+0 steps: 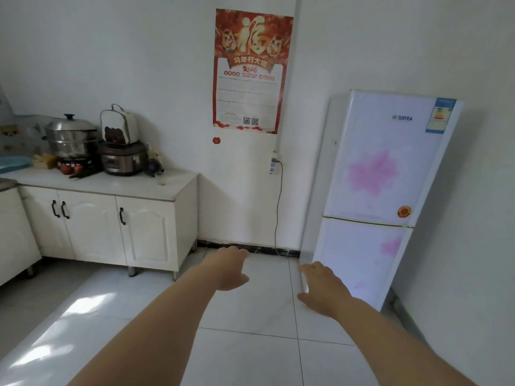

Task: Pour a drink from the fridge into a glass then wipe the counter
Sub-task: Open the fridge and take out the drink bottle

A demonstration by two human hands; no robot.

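Observation:
A tall white two-door fridge [373, 174] with pink flower prints stands against the right wall, both doors closed. A small clear glass [160, 178] sits near the right end of the white counter [117, 185] on the left. My left hand [230, 267] is stretched out over the floor, empty, fingers loosely apart. My right hand [320, 286] reaches forward in front of the fridge's lower door, empty, fingers spread, apart from the door.
On the counter stand a steel steamer pot [71, 137], a rice cooker [122, 160] with a bag on top, and some food items. White cabinets [111, 229] sit below. A red calendar [250, 71] hangs on the wall; a power cord [278, 207] runs down. White tile floor [250, 330] lies ahead.

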